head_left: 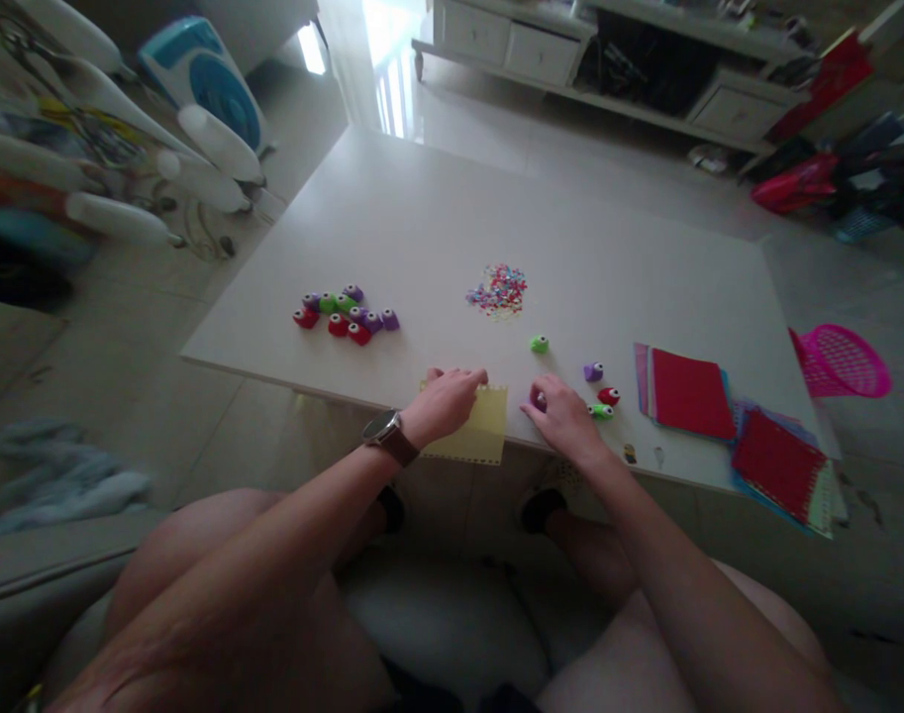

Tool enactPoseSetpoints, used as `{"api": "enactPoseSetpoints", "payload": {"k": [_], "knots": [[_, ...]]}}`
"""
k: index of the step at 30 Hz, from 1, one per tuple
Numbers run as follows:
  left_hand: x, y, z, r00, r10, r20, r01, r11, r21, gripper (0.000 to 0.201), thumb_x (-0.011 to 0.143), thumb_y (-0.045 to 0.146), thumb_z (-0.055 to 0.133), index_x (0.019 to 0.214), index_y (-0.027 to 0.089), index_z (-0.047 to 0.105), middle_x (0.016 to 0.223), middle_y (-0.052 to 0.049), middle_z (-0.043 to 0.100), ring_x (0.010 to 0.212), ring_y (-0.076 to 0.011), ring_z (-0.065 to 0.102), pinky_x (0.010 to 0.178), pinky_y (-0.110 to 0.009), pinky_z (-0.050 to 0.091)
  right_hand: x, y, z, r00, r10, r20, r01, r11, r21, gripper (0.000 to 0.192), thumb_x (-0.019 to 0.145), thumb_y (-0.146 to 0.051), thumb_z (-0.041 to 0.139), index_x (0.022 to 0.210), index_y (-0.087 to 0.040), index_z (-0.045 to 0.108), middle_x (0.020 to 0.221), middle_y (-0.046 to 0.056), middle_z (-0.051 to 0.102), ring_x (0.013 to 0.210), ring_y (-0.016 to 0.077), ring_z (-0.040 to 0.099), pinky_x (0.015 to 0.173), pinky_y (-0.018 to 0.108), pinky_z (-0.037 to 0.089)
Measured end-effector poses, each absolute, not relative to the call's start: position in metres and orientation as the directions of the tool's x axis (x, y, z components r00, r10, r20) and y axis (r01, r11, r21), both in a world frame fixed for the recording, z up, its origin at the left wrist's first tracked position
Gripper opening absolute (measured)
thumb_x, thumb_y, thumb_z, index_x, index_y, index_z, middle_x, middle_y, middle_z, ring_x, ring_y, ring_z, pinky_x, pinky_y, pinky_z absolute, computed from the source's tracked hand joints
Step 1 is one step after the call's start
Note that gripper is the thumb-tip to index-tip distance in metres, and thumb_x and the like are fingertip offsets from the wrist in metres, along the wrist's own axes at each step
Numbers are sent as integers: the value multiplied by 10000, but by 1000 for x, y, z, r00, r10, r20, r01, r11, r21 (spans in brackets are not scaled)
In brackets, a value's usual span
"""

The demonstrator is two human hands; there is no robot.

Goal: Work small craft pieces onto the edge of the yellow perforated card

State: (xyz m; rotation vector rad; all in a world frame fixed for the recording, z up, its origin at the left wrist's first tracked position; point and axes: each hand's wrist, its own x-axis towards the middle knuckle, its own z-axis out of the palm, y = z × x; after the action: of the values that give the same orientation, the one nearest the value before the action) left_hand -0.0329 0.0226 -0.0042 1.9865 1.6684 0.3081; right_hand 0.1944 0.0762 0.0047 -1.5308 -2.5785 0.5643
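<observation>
"On the white counter [422,218], where's the yellow sheet [485,433]?"
"Overhanging the near edge, under the left hand [450,401]; how closed that grip is, I can't tell."
"The right hand [564,414]?"
"Closed round a purple piece [542,402]. Beyond, a white cabinet [545,54] stands on glossy floor [466,124]."

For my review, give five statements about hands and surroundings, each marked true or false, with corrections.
1. The left hand is at a pale-yellow notched-edge paper sheet. True.
2. A round-faced wristwatch with a brown strap is on the right wrist. False: the watch is on the left wrist.
3. The right hand has fingers around a small eye-marked object. True.
4. A bright-pink mesh basket stands on the white table. False: the basket is beside the table, past its right edge.
5. A loose pile of multicoloured confetti lies beyond the sheet. True.
</observation>
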Motion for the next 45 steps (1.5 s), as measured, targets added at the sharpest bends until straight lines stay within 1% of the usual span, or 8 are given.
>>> {"api": "enactPoseSetpoints", "payload": {"k": [7,10,13,15,20,23,38,45], "knots": [[-33,23,-6,224,962,-156,848,-114,517,394,934,77,393,1238,221,597,1179,-86,743,1124,-262,653,960,-437,371,192,74,5,-523,840,-144,819,448,-359,254,833,-206,798,887,-218,550,931,41,644,831,220,609,719,328,450],[-33,23,-7,230,962,-146,846,-124,518,393,934,82,399,1247,222,591,1190,-87,739,1137,-265,651,968,-440,370,193,73,6,-558,814,-164,803,479,-355,277,809,-201,809,957,-212,575,999,51,662,890,225,622,764,334,468],[-33,22,-7,227,964,-140,849,-125,513,389,928,82,409,1237,229,593,1180,-83,741,1119,-263,655,959,-439,372,194,73,9,-576,798,-177,791,490,-367,233,811,-131,735,988,-206,603,992,51,672,886,216,625,779,328,469],[-32,22,-7,224,964,-141,852,-123,509,390,927,78,404,1232,230,594,1159,-81,744,1099,-261,659,949,-437,373,193,73,13,-567,806,-169,791,475,-386,168,825,-98,678,939,-204,614,940,45,676,848,209,622,757,323,458],[-31,22,-7,231,963,-136,841,-127,526,403,928,76,392,1254,215,582,1115,-83,746,1085,-267,664,946,-444,379,188,74,20,-555,831,-33,736,472,-485,109,858,-109,659,882,-207,619,898,37,663,856,210,625,778,322,463],[-31,22,-6,225,965,-138,834,-117,539,391,935,86,401,1257,217,579,1113,-84,744,1086,-263,665,955,-442,385,186,74,20,-556,831,-2,712,475,-516,120,852,-105,671,877,-209,617,891,33,651,846,207,618,778,323,470],[-29,23,-4,219,964,-149,834,-106,541,402,930,66,408,1265,210,575,1135,-88,749,1085,-250,675,940,-417,390,184,71,13,-577,817,17,688,497,-528,142,844,-108,739,869,-197,631,878,27,642,828,199,614,771,325,465],[-27,20,-6,235,960,-153,825,-113,554,396,947,65,398,1273,212,569,1158,-90,744,1118,-245,672,974,-421,390,182,66,8,-613,790,-24,674,507,-537,137,864,-80,704,885,-196,635,899,29,650,868,206,612,792,321,452]]}}
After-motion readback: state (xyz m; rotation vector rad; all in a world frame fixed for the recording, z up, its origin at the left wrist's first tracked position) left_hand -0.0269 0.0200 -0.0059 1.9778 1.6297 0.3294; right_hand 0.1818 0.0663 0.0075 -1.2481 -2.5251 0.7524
